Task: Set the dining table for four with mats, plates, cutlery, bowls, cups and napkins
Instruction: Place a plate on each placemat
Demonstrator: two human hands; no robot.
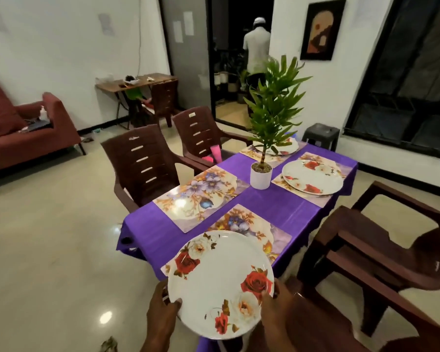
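Observation:
I hold a white plate with red roses (220, 283) in both hands above the near end of the purple-clothed table (277, 209). My left hand (161, 313) grips its left rim and my right hand (277, 303) grips its right rim. Under the plate lies a floral mat (264, 232). A second floral mat (201, 196) lies bare on the left side. On the far right mat (323, 158) rest two stacked rose plates (313, 176). Another plate (287, 147) sits on the far left mat, partly hidden by the plant.
A potted plant in a white pot (261, 175) stands mid-table. Brown plastic chairs stand on the left (142, 163), (201, 133) and on the right (381, 250). A red sofa (23, 130) is far left. A person (255, 44) stands in the doorway.

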